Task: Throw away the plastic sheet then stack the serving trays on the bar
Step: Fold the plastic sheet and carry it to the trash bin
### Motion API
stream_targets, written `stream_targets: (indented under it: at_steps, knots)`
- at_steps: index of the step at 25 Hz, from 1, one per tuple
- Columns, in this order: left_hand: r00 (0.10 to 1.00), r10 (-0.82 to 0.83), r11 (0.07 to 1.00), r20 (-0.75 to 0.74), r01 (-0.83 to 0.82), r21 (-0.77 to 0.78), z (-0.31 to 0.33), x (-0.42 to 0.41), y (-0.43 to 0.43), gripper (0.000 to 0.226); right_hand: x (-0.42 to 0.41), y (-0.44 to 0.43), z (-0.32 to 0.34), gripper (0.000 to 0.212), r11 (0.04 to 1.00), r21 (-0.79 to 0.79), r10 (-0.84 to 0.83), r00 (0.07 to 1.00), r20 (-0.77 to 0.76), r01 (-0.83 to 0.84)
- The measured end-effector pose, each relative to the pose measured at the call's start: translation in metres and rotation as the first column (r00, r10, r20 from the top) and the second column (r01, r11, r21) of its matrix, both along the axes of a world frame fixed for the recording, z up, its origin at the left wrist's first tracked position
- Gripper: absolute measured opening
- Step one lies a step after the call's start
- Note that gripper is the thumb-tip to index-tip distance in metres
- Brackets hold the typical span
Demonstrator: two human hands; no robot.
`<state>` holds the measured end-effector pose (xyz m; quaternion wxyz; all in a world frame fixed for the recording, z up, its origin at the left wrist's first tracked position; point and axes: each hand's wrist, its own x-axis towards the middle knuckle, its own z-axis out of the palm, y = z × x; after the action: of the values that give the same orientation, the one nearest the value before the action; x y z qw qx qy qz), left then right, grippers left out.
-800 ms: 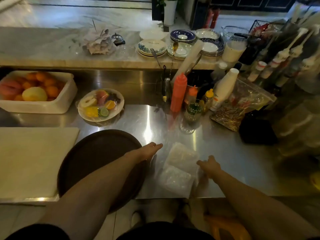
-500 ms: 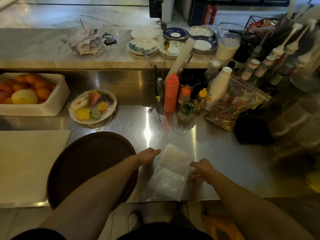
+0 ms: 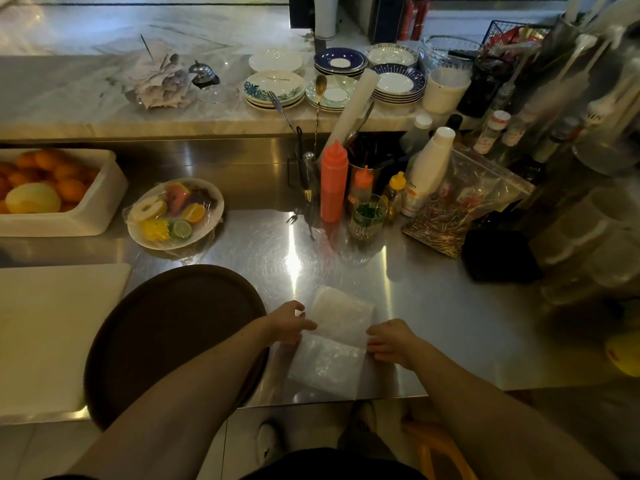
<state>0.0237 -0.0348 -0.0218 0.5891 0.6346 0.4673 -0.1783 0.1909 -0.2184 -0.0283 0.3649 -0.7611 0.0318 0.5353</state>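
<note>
A clear, crinkled plastic sheet (image 3: 334,341) lies flat near the front edge of the steel counter (image 3: 433,306). My left hand (image 3: 289,322) touches its left edge, fingers on the plastic. At the sheet's right edge rests my right hand (image 3: 389,341), fingers curled against it. Whether either hand has pinched the sheet, I cannot tell. A dark brown round serving tray (image 3: 166,337) sits just left of the sheet, overhanging the counter's front edge, partly under my left forearm.
A white cutting board (image 3: 48,334) lies left of the tray. Behind stand a wrapped fruit plate (image 3: 175,213), a tub of oranges (image 3: 52,192), squeeze bottles (image 3: 333,181), a glass (image 3: 367,216) and a bag of sticks (image 3: 457,209). Stacked plates (image 3: 332,77) fill the marble bar (image 3: 69,98).
Both hands have closed in on the plastic sheet from either side: the left slid right onto its edge, the right moved left to the opposite edge. The sheet looks slightly shifted toward me.
</note>
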Motion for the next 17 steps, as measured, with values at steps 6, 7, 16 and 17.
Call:
stream_targets:
  at_steps: [6, 7, 16, 17]
  knots:
    - [0.999, -0.036, 0.999, 0.022, 0.035, 0.040, 0.002, 0.001, 0.003, 0.049, -0.002, 0.010, 0.003, 0.021, 0.997, 0.074, 0.007, 0.999, -0.040, -0.004]
    - [0.998, -0.048, 0.998, 0.029, 0.047, 0.042, 0.006, 0.002, 0.005, 0.046, -0.001, 0.014, 0.006, 0.019, 0.995, 0.095, 0.025, 0.999, -0.038, -0.022]
    - [0.966, 0.105, 0.994, 0.237, -0.095, -0.053, 0.059, 0.001, 0.046, 0.024, 0.021, 0.061, 0.051, 0.047, 0.933, 0.354, 0.081, 0.996, -0.046, -0.060]
    - [0.956, 0.121, 0.992, 0.266, -0.110, -0.058, 0.064, 0.001, 0.052, 0.021, 0.023, 0.067, 0.059, 0.049, 0.921, 0.385, 0.086, 0.995, -0.042, -0.063]
